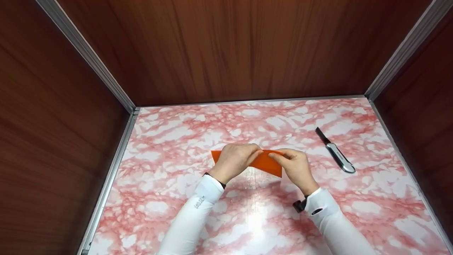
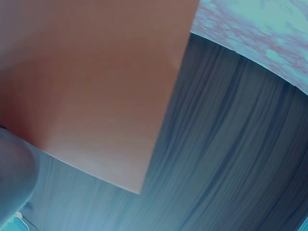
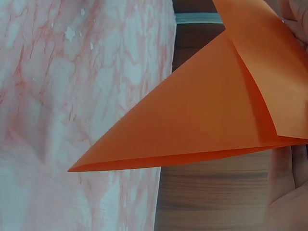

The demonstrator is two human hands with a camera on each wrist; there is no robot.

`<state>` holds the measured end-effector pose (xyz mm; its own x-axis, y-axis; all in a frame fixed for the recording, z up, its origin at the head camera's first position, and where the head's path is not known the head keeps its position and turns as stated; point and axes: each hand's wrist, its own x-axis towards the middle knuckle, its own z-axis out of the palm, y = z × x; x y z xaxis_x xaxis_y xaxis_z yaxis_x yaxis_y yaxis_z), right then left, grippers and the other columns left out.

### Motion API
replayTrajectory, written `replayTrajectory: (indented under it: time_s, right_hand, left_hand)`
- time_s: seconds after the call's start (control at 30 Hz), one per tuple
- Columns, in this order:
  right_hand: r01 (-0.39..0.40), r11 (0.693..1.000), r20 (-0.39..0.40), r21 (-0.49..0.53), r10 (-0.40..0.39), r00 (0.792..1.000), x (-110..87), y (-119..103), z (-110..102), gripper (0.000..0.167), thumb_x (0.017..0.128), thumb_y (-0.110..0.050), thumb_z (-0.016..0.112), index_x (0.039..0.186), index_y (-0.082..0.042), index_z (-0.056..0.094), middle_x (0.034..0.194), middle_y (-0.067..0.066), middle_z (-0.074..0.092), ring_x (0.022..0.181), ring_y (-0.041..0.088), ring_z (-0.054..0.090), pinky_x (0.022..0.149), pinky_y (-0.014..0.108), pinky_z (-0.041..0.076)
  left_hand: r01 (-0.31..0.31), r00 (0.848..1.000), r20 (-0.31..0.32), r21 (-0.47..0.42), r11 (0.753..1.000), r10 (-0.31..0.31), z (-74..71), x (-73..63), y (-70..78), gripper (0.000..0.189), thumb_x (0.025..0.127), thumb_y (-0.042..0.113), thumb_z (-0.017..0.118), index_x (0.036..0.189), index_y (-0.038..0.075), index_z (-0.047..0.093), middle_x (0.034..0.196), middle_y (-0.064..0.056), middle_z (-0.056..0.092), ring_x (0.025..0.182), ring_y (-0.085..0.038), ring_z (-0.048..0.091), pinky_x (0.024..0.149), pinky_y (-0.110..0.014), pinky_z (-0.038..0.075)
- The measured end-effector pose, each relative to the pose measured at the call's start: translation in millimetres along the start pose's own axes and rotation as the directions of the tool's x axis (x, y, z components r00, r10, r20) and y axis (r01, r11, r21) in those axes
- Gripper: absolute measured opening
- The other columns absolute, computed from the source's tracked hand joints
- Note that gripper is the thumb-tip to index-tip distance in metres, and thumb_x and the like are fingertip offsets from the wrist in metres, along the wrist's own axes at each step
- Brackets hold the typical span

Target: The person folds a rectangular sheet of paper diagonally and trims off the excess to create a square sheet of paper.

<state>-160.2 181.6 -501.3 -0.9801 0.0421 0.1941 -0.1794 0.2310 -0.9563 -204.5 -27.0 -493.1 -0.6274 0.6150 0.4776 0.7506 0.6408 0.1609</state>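
Observation:
Both hands hold a folded sheet of orange paper (image 1: 266,163) above the table. My left hand (image 1: 238,157) pinches its upper edge near the middle, thumb toward the right hand. The right hand (image 1: 295,164) pinches the paper close to its right end. In the right wrist view the orange paper (image 3: 192,110) shows a pointed, layered fold with a flap turned over it. The left wrist view has a flat corner of the paper (image 2: 110,106) filling its left part, with a blurred bit of hand (image 2: 17,168) beside it.
A utility knife (image 1: 339,156) with its dark blade out lies to the right of the hands. Under everything is a red-and-white marbled table (image 1: 170,198). Dark wood panels (image 1: 226,49) with metal edge strips (image 1: 120,95) enclose the back and sides.

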Motion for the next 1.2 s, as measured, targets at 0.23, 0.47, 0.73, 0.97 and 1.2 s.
replayTrajectory:
  time_s: [0.23,0.47,0.73,0.97,1.2]
  right_hand:
    - [0.005,0.999,0.001,0.036,-0.005,1.000,1.1,4.6,-2.9,0.015,0.083,-0.017,0.078,0.092,-0.005,0.079,0.087,0.007,0.074,0.080,0.017,0.069,0.074,0.027,0.053]
    - [-0.014,0.999,-0.043,0.049,0.016,0.999,7.7,38.6,-7.5,0.024,0.078,-0.036,0.081,0.091,-0.016,0.080,0.089,0.004,0.074,0.082,0.021,0.069,0.074,0.028,0.053]
    - [-0.044,0.998,-0.061,0.034,0.046,0.997,7.2,39.9,-12.2,0.027,0.076,-0.039,0.082,0.091,-0.016,0.080,0.089,0.002,0.074,0.084,0.019,0.068,0.075,0.027,0.053]
    - [-0.053,0.998,-0.054,0.026,0.054,0.997,7.2,42.5,-17.3,0.029,0.077,-0.039,0.081,0.093,-0.014,0.080,0.092,0.003,0.074,0.087,0.018,0.068,0.078,0.027,0.052]
    - [-0.084,0.996,-0.071,0.020,0.086,0.994,4.5,38.5,-21.6,0.024,0.079,-0.030,0.081,0.094,-0.011,0.079,0.091,0.003,0.074,0.086,0.017,0.067,0.078,0.026,0.052]
  left_hand:
    - [0.020,1.000,0.015,-0.026,0.999,-0.019,-2.1,-3.1,-4.5,0.020,0.100,0.036,0.055,0.097,0.023,0.070,0.080,0.015,0.068,0.064,-0.002,0.061,0.055,-0.025,0.046]
    - [0.054,0.998,0.037,0.002,0.999,-0.054,-5.2,-5.8,-9.4,0.020,0.099,0.037,0.055,0.096,0.024,0.070,0.081,0.016,0.069,0.065,-0.003,0.063,0.055,-0.026,0.047]
    - [0.114,0.988,0.105,-0.032,0.993,-0.110,-10.1,-9.1,-15.4,0.021,0.100,0.040,0.053,0.094,0.026,0.069,0.073,0.017,0.062,0.062,-0.001,0.057,0.058,-0.026,0.046]
    - [0.172,0.974,0.157,-0.055,0.983,-0.162,-13.0,-15.3,-23.2,0.024,0.101,0.041,0.050,0.096,0.028,0.069,0.069,0.018,0.056,0.062,-0.001,0.054,0.060,-0.028,0.046]
    - [0.177,0.973,0.160,-0.055,0.983,-0.167,-14.4,-21.6,-28.7,0.022,0.100,0.039,0.052,0.097,0.027,0.070,0.071,0.018,0.058,0.063,0.000,0.054,0.060,-0.027,0.047]
